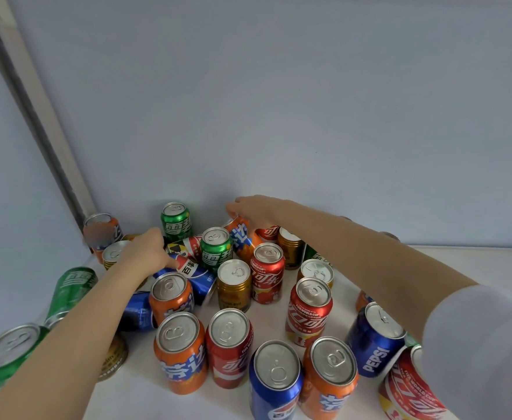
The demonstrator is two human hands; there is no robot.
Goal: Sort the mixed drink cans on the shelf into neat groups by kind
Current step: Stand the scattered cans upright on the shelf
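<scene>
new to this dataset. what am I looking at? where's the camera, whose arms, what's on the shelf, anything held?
There is no robot here. One camera worn on a person's head looks forward and down at their two bare hands. The white shelf holds mixed drink cans in orange, red, green, blue and gold. Most stand upright and a few lie on their sides. The right hand grips the top of a tilted orange can at the back. The left hand reaches onto a blue Pepsi can lying on its side; whether it grips the can is unclear.
</scene>
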